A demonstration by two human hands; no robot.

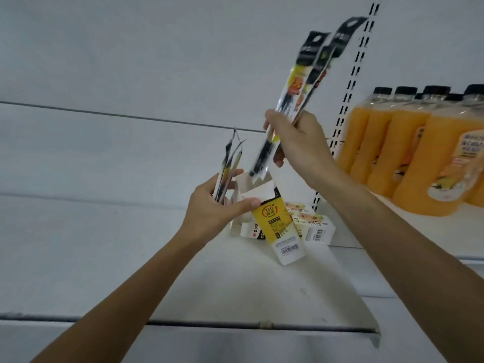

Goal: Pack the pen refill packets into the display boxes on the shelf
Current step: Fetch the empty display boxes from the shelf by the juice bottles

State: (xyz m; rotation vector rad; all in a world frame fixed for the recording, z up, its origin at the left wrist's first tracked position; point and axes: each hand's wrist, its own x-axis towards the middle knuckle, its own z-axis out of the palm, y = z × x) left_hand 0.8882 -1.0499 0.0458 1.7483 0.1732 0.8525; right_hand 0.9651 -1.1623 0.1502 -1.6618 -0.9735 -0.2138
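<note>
On the left, a small bundle of refill packets (227,165) is gripped in the left hand (212,210). The fingers are curled round the lower ends, so the hanger tabs stand up and fan apart. The thumb of the same hand is pressed against the upper edge of a yellow display box (273,224), apparently to steady it. The box is tilted, with its open flaps turned up towards the hands and its barcoded end down on the shelf (248,289), well back from the front edge. In this tilt the mouth is offered to whatever is fed in from above.

Just right of that, a thicker sheaf of packets (301,82) is held in the right hand (301,142). The fingers are closed round its middle. It is slanted so that the black tabs point up and right and the lower tips hang just over the box's mouth. None of this sheaf is seen inside yet, so insertion is judged to be the step in hand.

Behind the tilted box, more white and yellow boxes (314,227) are laid flat near the shelf's back right corner, beside the slotted upright (349,95). Past the upright, orange drink bottles (408,153) are lined up on the neighbouring shelf.
</note>
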